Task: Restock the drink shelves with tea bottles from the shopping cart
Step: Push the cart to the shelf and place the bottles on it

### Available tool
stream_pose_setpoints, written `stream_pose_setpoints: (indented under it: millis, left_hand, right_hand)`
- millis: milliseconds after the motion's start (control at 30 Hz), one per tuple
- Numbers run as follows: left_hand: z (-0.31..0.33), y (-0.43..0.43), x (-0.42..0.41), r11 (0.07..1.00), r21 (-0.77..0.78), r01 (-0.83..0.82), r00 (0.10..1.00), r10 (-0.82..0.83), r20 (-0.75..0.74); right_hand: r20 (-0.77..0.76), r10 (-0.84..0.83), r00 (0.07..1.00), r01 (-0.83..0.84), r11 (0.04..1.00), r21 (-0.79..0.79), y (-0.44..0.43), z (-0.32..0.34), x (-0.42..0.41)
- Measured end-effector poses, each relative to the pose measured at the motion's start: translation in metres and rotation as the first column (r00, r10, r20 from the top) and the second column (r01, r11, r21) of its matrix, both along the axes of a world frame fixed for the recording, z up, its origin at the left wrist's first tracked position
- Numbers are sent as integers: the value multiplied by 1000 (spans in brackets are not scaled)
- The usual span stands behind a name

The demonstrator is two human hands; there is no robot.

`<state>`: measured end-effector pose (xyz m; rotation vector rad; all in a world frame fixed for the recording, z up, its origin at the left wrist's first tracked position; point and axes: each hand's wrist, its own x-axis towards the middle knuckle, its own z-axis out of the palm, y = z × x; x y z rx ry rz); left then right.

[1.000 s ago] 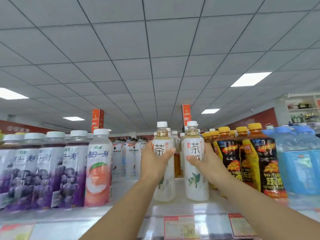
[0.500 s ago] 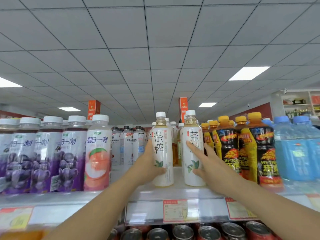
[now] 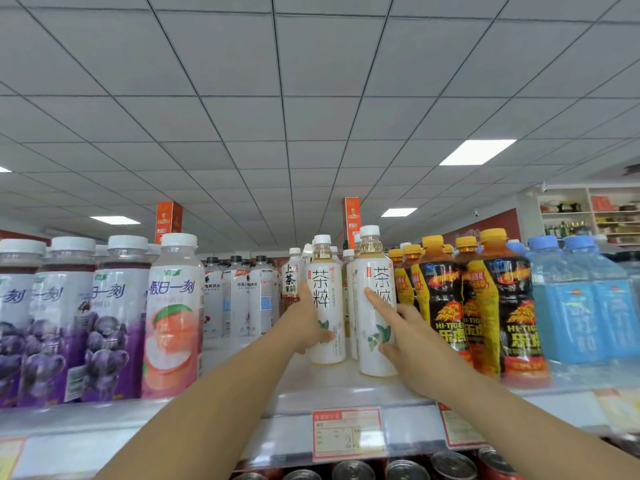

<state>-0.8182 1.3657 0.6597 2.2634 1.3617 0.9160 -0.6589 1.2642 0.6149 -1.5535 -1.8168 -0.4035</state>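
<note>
Both hands are up on the shelf point(image 3: 332, 381), apart: my left hand point(image 3: 304, 327) wraps the left tea bottle point(image 3: 327, 306), thumb across its front; my right hand point(image 3: 412, 341) lays straight fingers on the right tea bottle point(image 3: 372, 362). Both bottles stand upright beside the yellow-capped bottles point(image 3: 446, 306).

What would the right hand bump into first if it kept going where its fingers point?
The right tea bottle. The right hand points up and left at it, with straight fingers that seem to touch its label, so there looks to be no gap left, though depth is hard to judge.
</note>
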Motion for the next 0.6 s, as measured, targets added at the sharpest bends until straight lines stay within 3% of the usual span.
stream_pose_setpoints:
  millis: [267, 600]
  left_hand:
    - [-5, 12, 7, 996, 86, -6, 999, 9, -37]
    - [-5, -5, -4, 993, 114, 5, 998, 2, -60]
  right_hand:
    - [7, 2, 1000, -2, 1000, 3, 1, 0, 1]
    - [39, -9, 999, 13, 992, -127, -7, 8, -4]
